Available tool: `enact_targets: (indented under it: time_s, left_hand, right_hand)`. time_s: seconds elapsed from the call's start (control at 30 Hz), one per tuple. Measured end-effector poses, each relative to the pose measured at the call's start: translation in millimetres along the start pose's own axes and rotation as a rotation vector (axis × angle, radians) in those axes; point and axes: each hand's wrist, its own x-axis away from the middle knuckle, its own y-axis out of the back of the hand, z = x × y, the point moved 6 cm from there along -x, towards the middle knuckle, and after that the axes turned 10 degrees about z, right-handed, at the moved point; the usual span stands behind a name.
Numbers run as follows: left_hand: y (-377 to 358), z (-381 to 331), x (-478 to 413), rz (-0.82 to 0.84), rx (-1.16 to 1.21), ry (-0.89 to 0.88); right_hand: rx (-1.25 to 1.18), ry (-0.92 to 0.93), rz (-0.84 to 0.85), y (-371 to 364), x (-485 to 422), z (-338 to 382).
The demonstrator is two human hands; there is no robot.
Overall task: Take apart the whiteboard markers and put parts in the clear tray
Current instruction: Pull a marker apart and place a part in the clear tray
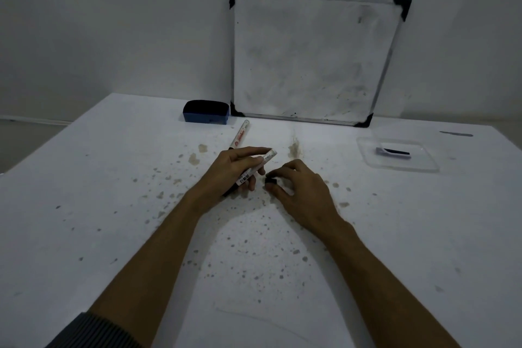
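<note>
A plain, dimly lit room, perhaps a small office or study corner; a bare pale wall (113, 22) with dark specks, a stained white table (113, 178), a smudged whiteboard (310, 56) leaning against the wall, a blue eraser (205, 115) beside it

White marker barrel (255, 168), held tilted; second marker (239, 134) lying flat; clear tray (395, 165) holding dark parts (392, 151)

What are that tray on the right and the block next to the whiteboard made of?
The tray looks like clear, glossy hard plastic: the table shows through it and its rim catches light. The block, probably an eraser, seems to have a blue plastic base under a dark matte pad, perhaps felt; the dim light leaves that uncertain.
</note>
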Motion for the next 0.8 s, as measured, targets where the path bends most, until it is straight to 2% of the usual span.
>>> enact_targets:
  time_s: [0.17, 0.33, 0.47, 0.53, 0.8]
  left_hand:
    - [0, 2, -2, -0.021, -0.017, 0.012]
    - [-5, 3, -3, -0.03, -0.074, -0.018]
    - [-32, 2, -1, 0.045, -0.084, -0.05]
    - [-44, 3, -1, 0.082, -0.093, -0.057]
    - [-50, 8, -1, 0.093, -0.117, -0.076]
  right_hand:
    - [-0.252, -0.061, 0.032, 3, 3, -12]
    - [-0.587, -0.157, -0.075, 26, 5, -27]
    - [-1.236, -0.268, -0.118, 30, 9, -48]
    - [-1.39, -0.287, -0.132, 31, 10, -55]
    - [-1.25, -0.299, -0.126, 32, 12, -52]
